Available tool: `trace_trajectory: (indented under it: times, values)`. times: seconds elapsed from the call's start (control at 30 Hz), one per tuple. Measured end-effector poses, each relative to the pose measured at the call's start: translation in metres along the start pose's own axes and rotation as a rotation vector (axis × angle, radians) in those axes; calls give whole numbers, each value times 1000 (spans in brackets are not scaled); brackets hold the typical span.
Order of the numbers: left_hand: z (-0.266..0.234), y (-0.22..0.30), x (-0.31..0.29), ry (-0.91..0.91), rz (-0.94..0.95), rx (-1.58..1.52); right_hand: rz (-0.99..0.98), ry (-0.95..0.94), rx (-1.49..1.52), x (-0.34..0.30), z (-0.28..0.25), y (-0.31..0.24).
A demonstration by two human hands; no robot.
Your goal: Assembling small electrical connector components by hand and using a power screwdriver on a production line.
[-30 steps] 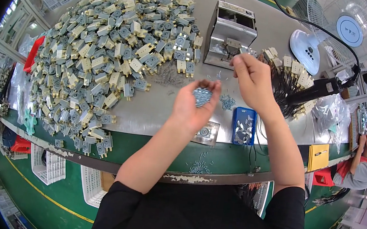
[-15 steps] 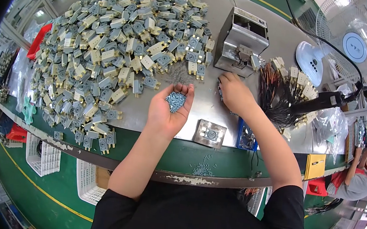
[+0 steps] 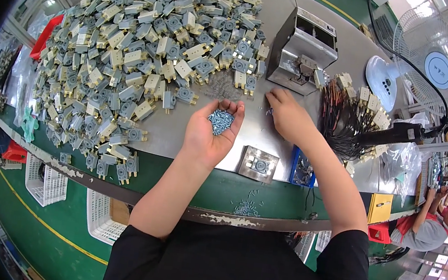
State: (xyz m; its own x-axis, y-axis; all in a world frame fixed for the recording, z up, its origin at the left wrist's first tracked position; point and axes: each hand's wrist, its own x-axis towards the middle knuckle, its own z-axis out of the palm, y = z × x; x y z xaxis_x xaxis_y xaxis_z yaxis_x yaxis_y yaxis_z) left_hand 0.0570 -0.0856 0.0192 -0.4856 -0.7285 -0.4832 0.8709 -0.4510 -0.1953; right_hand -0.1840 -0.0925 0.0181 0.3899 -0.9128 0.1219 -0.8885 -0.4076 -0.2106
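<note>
My left hand [image 3: 209, 132] is cupped palm up over the bench, fingers curled around a heap of small bluish screws [image 3: 219, 121]. To its right, my right hand [image 3: 291, 115] is turned palm down with bent fingers, just in front of a box-shaped metal machine [image 3: 304, 52]. A few bluish screws [image 3: 270, 112] show at the inner edge of its curled fingers; the rest of what it holds is hidden. Between my forearms lies a metal block fixture [image 3: 258, 164] with a grey part seated in it. More loose screws [image 3: 247, 206] are scattered on the green front strip.
A large pile of grey and cream plastic housings [image 3: 135, 45] covers the left of the bench. Right of the machine are bundled dark wires [image 3: 344, 121], a black power screwdriver [image 3: 387, 135] and a fan [image 3: 382, 84]. A blue tray [image 3: 303, 169] stands near the front. Another person [image 3: 432, 221] sits far right.
The view has shifted slightly. My left hand stays cupped around its screws. My right hand's fingers remain bent near the machine, with only a small movement along the bench.
</note>
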Motion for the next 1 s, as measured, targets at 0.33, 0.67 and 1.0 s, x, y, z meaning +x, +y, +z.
trace_trajectory:
  times: [0.33, 0.67, 1.0]
  values:
    - [-8, 4, 1, -14, 30, 34, -135, 9, 64, 8, -6, -12]
    - [-12, 8, 4, 0, 35, 5, -203, -92, 199, -7, -7, 4]
    - [-14, 3, 4, 12, 22, 18, 83, 34, -1, -6, 0, 22]
